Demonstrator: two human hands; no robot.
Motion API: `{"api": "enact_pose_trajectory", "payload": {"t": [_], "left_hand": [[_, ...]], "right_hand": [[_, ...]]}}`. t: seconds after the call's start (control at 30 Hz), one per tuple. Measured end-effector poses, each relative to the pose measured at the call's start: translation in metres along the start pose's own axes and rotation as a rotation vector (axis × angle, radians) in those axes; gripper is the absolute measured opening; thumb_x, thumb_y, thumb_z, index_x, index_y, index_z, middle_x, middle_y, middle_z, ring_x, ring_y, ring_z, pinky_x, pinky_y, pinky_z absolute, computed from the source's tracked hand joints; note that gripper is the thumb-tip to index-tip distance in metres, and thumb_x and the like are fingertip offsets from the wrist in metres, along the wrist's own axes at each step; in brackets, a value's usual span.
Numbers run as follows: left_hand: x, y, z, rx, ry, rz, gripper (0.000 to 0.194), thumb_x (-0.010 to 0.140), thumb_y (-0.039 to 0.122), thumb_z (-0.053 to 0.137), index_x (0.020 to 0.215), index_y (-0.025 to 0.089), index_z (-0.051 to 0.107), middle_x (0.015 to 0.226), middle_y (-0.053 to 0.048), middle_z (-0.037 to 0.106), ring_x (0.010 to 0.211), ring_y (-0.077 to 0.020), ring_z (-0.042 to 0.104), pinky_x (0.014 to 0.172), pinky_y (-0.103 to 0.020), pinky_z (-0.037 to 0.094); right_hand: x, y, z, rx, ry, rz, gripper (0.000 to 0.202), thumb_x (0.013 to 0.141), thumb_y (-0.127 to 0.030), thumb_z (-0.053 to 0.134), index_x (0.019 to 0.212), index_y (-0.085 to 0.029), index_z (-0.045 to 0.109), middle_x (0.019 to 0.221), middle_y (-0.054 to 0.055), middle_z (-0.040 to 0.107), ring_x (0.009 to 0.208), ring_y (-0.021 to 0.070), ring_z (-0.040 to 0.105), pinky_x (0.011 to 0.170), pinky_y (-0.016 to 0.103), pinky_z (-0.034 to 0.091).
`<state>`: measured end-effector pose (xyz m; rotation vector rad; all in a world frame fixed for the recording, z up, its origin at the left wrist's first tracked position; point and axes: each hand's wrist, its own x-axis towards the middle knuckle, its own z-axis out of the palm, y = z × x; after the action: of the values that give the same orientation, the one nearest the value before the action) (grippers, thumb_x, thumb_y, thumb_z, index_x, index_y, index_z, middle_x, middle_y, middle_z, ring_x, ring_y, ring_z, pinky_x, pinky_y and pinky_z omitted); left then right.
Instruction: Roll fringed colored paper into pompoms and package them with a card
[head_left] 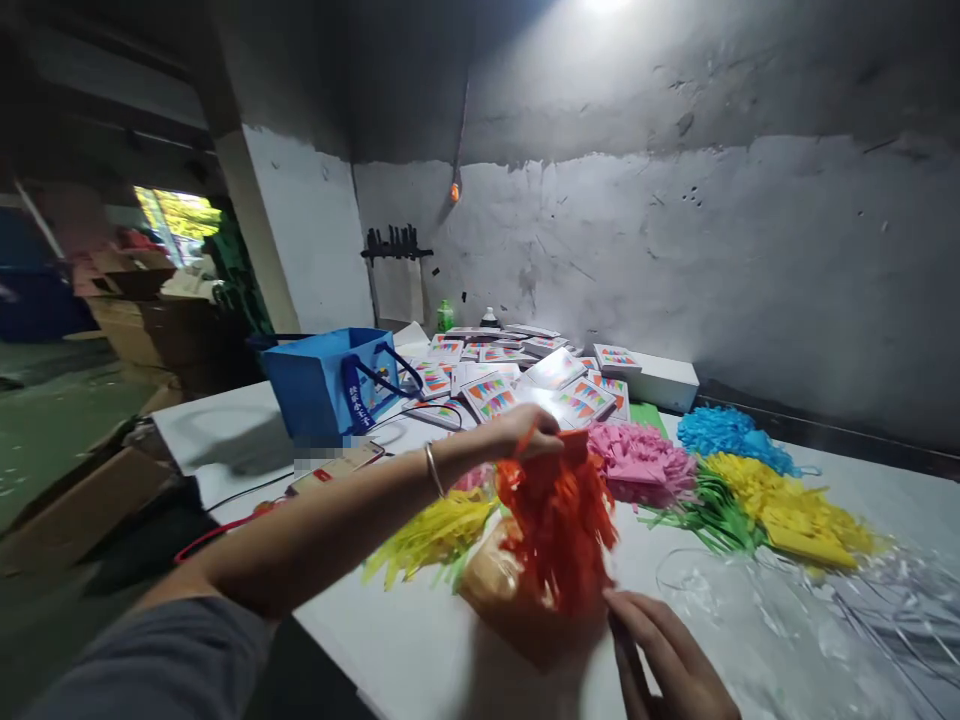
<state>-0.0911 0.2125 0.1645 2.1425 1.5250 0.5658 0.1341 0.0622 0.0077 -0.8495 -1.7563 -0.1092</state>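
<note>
My left hand (529, 432) is closed on the top edge of a bunch of orange-red tissue fringe (559, 530), whose strips hang down and look blurred. Below and behind the strips is a tan, shiny bundle (491, 570), partly covered. At the lower right edge of the fringe, my right hand (667, 655) has its thumb and forefinger tips close together; whatever lies between them is too small to tell. Yellow fringe (439, 525) lies left of the bundle. Pink fringe (641, 460) sits just behind my hands to the right.
Green (724, 515), yellow (799, 510) and blue fringe (735, 440) lie at the right, near clear plastic (780, 625). Many flat printed packs (491, 395) are heaped at the back beside a white box (664, 382). A blue bag (322, 385) and a phone (341, 465) are on the left.
</note>
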Motion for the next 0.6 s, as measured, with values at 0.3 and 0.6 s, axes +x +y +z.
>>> {"api": "enact_pose_trajectory", "payload": {"t": [0.3,0.6], "left_hand": [[-0.020,-0.015,0.152,-0.524,-0.205,-0.002,0.037,0.076,0.042,0.066,0.100,0.013,0.071,0.082,-0.005,0.070,0.070,-0.0180,0.063,0.060,-0.025,0.047],[-0.082,-0.017,0.192,-1.001,-0.175,-0.022,0.058,0.078,0.056,0.068,0.118,0.015,0.063,0.108,-0.008,0.068,0.099,-0.0229,0.061,0.086,-0.033,0.047]], "right_hand": [[-0.012,0.010,0.025,-0.443,-0.121,0.002,0.032,0.101,-0.038,0.046,0.108,-0.014,0.066,0.098,0.013,0.071,0.090,0.0253,0.067,0.082,0.039,0.053],[-0.051,0.042,0.034,-0.351,-0.114,-0.045,0.023,0.100,-0.026,0.045,0.099,-0.019,0.068,0.087,0.004,0.073,0.077,0.0176,0.070,0.076,0.030,0.053]]}}
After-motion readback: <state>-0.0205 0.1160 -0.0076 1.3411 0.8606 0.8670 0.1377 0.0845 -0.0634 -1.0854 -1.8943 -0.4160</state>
